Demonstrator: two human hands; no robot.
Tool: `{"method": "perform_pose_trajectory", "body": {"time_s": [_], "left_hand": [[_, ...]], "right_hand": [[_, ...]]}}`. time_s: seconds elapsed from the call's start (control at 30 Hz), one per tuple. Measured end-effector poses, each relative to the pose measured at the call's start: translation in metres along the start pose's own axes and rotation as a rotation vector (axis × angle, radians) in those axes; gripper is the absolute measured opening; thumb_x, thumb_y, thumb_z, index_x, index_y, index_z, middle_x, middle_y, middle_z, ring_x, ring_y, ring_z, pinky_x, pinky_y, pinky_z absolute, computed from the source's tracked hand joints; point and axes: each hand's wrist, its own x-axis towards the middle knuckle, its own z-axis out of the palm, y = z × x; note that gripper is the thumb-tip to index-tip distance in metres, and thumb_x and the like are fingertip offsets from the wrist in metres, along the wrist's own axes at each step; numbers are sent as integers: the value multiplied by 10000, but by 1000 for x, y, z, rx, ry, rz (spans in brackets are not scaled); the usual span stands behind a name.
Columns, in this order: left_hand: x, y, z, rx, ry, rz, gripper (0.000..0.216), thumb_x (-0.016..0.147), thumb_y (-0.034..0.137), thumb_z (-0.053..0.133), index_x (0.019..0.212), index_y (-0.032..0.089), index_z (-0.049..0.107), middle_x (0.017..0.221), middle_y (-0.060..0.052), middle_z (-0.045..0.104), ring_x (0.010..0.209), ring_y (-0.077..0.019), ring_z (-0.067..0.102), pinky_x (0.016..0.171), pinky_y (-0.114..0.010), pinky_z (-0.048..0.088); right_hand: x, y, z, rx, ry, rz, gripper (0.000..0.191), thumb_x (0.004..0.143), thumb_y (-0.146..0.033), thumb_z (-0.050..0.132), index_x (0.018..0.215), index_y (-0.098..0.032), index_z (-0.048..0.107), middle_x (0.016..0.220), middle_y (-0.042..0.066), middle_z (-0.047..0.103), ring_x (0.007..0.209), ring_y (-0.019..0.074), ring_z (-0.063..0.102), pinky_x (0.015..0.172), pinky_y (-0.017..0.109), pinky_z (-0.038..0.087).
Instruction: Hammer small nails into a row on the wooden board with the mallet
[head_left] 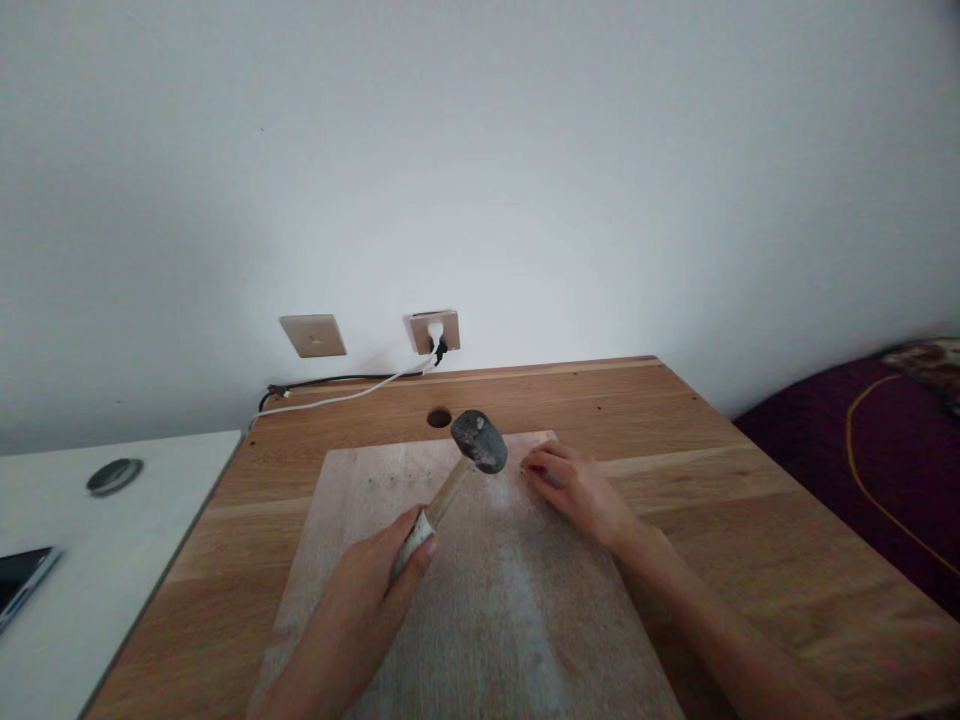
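My left hand [367,590] is closed around the pale wooden handle of a hammer [465,460], whose dark metal head is raised a little above a pale wooden board [480,600]. My right hand [574,490] rests on the board just right of the hammer head, its fingers curled together in a pinch; whatever they hold is too small to make out. A row of small nails [390,482] stands in the board near its far left edge.
The board lies on a brown wooden desk [712,470] with a round cable hole [439,417]. Wall sockets [433,331] with white and black cables are behind. A white table [90,560] with a phone [22,575] is to the left, a dark bed [862,450] to the right.
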Motion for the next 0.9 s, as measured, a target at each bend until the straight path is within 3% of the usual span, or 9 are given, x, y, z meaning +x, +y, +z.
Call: {"method": "perform_pose_trajectory", "body": {"time_s": [0.23, 0.6, 0.73, 0.9], "left_hand": [[-2, 0, 1, -20, -9, 10, 391, 1026, 505, 451, 1225, 253, 675, 1150, -48, 797, 1063, -263, 743, 879, -339, 565], [7, 10, 10, -24, -69, 38, 357, 1036, 466, 448, 1219, 263, 677, 1065, -38, 800, 991, -254, 747, 871, -351, 560], [13, 15, 16, 14, -86, 57, 382, 1044, 437, 440, 1317, 251, 632, 1198, -72, 780, 1093, -268, 735, 942, -385, 558], [23, 24, 24, 183, -111, 70, 399, 1049, 372, 438, 1363, 206, 620, 1260, -115, 760, 1117, -293, 738, 974, -447, 572]], "right_hand": [[-4, -7, 3, -16, -22, 33, 204, 930, -97, 578, 1045, -187, 720, 1016, 97, 735, 885, 213, 716, 833, 341, 588], [2, -9, 13, 14, 5, 166, 356, 933, -149, 608, 1286, -193, 603, 994, 81, 751, 890, 236, 734, 839, 373, 589], [0, -11, 15, 34, 28, 215, 353, 945, -201, 627, 1293, -222, 572, 1041, 84, 751, 917, 247, 738, 848, 387, 589], [-14, -9, 6, 46, 57, 253, 593, 888, -302, 728, 1418, -226, 472, 1138, 110, 713, 1001, 282, 712, 911, 449, 582]]}}
